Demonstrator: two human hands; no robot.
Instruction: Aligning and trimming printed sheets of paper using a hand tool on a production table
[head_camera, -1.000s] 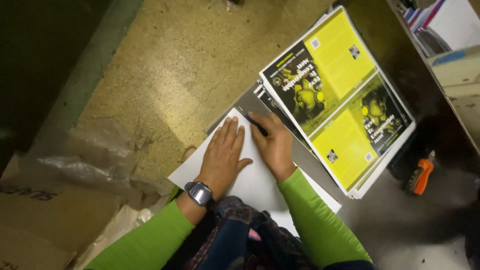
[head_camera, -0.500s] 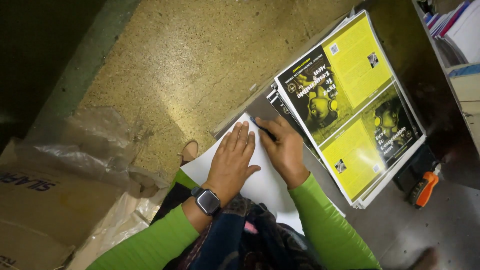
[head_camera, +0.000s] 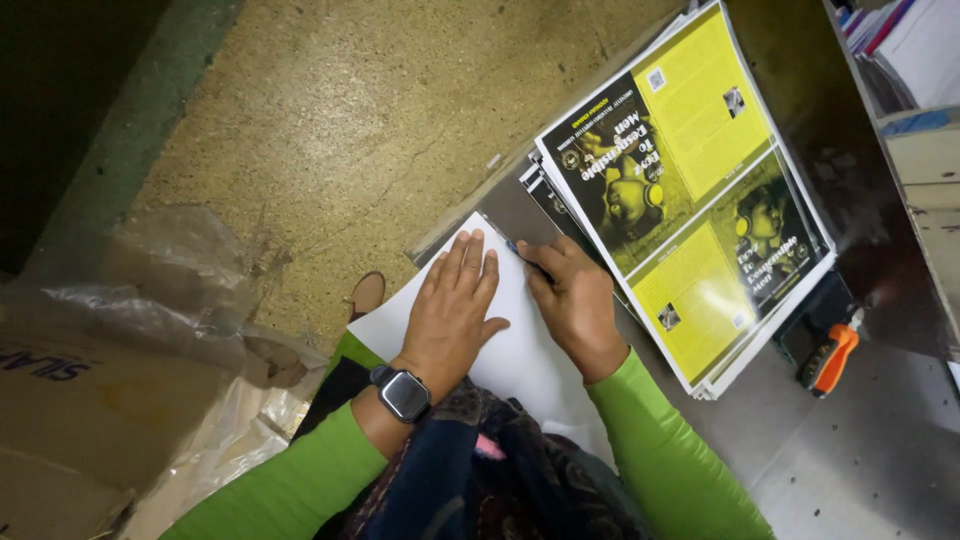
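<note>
Flat beneath both hands' fingers (head_camera: 468, 262), white sheet (head_camera: 520, 355).

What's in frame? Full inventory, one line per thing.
white sheet: one, white, on the metal table under both hands
printed cover sheets: a stack, yellow and black, on the table right of the hands
utility knife: one, orange and black, on the table by the stack's lower corner
metal table: one, grey
floor: speckled tan, left of the table
plastic wrap: clear, crumpled, lower left
cardboard box: one, brown, bottom left
shoe: one, tan, on the floor by the table edge
smartwatch: one, black, on the left wrist
left hand: flat on the white sheet
right hand: on the sheet's right edge, holding a thin dark tool
</note>
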